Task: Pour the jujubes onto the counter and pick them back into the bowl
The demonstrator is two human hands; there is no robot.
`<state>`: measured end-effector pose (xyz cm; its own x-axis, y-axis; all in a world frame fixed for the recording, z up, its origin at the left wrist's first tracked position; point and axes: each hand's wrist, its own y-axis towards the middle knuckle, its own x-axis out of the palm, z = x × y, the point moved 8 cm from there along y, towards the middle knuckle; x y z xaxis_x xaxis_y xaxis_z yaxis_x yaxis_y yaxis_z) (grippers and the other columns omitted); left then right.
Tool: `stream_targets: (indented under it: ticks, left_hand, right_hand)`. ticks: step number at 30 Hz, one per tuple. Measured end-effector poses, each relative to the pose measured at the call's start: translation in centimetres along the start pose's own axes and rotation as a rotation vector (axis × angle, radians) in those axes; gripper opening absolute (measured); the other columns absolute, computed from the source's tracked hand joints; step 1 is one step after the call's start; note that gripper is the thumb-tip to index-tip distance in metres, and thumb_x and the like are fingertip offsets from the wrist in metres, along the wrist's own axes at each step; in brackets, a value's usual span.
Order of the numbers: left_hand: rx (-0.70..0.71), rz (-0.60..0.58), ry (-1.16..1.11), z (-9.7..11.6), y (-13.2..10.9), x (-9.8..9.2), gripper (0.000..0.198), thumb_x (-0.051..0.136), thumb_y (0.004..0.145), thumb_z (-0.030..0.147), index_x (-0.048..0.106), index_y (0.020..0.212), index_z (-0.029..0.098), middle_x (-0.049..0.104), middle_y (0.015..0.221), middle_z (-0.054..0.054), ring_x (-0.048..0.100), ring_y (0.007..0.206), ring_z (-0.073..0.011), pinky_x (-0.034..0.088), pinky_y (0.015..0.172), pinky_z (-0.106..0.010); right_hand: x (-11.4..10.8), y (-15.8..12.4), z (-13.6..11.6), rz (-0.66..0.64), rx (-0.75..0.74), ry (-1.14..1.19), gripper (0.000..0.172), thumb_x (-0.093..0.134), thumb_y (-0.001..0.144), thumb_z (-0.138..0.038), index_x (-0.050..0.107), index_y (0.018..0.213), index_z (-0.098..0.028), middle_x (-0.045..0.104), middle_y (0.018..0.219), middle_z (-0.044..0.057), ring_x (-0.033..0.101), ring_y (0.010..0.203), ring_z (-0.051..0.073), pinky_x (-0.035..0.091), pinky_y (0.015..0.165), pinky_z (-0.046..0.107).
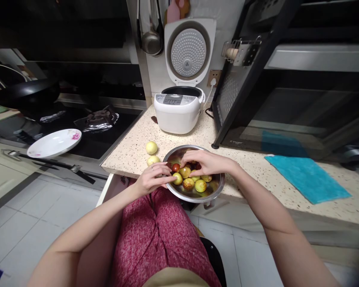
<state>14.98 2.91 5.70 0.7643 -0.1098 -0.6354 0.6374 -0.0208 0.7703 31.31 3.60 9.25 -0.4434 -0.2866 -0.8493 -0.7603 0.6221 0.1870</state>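
Note:
A steel bowl (194, 198) at the counter's front edge holds several round fruits: yellow-green ones such as this smooth one (200, 185), a brown-blotched one (188, 184) and a dark red one (175, 168). My right hand (208, 161) reaches in from the right, thumb and fingertips closed around a yellow fruit (184, 172). Over the bowl's left rim lies my left hand (152, 178), fingers stretched out; its fingertips are close to a yellow-green fruit (177, 178), and I cannot tell whether they touch. Two pale yellow fruits (151, 147) sit on the counter left of the bowl.
Behind the bowl stands a white rice cooker (178, 115), lid up. A black oven (287, 107) and a teal cloth (309, 178) are to the right. Leftward are a stove, a black wok (26, 93) and a white plate (54, 143). Below the counter, a drawer (106, 187) is pulled out.

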Motion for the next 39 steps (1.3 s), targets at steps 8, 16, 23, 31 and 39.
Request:
stream_targets:
  ticks: [8,16,23,31,39]
  left_hand:
    - [-0.056,-0.035,0.072,-0.9,0.1,-0.2,0.032,0.047,0.105,0.032,0.066,0.128,0.020,0.071,0.103,-0.009,0.069,0.105,-0.0187,0.057,0.104,-0.047]
    - [-0.128,-0.074,0.022,-1.8,-0.1,-0.4,0.034,0.046,0.105,0.034,0.063,0.133,0.025,0.071,0.113,-0.009,0.067,0.114,-0.0206,0.053,0.107,-0.047]
    - [-0.132,-0.001,0.150,-1.9,-0.1,-2.1,0.042,0.038,0.107,0.037,0.057,0.140,0.019,0.069,0.121,-0.013,0.064,0.119,-0.0242,0.056,0.101,-0.044]
    - [-0.577,0.026,0.354,-5.0,-1.2,-4.5,0.023,0.052,0.101,0.025,0.069,0.114,0.017,0.070,0.109,-0.009,0.067,0.101,-0.0217,0.056,0.089,-0.036]
    - [-0.620,-0.133,0.425,-4.6,-1.6,-3.1,0.033,0.064,0.095,0.035,0.065,0.124,0.021,0.068,0.119,-0.009,0.068,0.103,-0.0242,0.059,0.086,-0.036]
  right_hand:
    - [0.1,0.3,0.0,0.030,0.046,-0.125,0.030,0.067,0.087,-0.019,0.063,0.117,-0.019,0.066,0.110,0.008,0.060,0.101,0.022,0.049,0.089,0.037]
    - [0.5,0.6,-0.1,0.031,0.024,-0.111,0.028,0.065,0.093,-0.017,0.066,0.121,-0.020,0.067,0.116,0.008,0.058,0.112,0.023,0.048,0.098,0.040]
    - [1.1,0.4,0.5,0.026,0.035,-0.108,0.030,0.064,0.092,-0.014,0.068,0.121,-0.021,0.065,0.124,0.009,0.058,0.115,0.023,0.048,0.100,0.043]
    - [-0.7,0.4,1.1,0.141,0.042,-0.020,0.022,0.064,0.096,-0.028,0.071,0.116,-0.021,0.069,0.113,0.008,0.063,0.106,0.022,0.049,0.096,0.041]
    - [-2.0,0.1,2.0,0.260,0.041,-0.017,0.016,0.062,0.097,-0.024,0.072,0.108,-0.019,0.071,0.104,0.008,0.065,0.097,0.022,0.050,0.092,0.041]
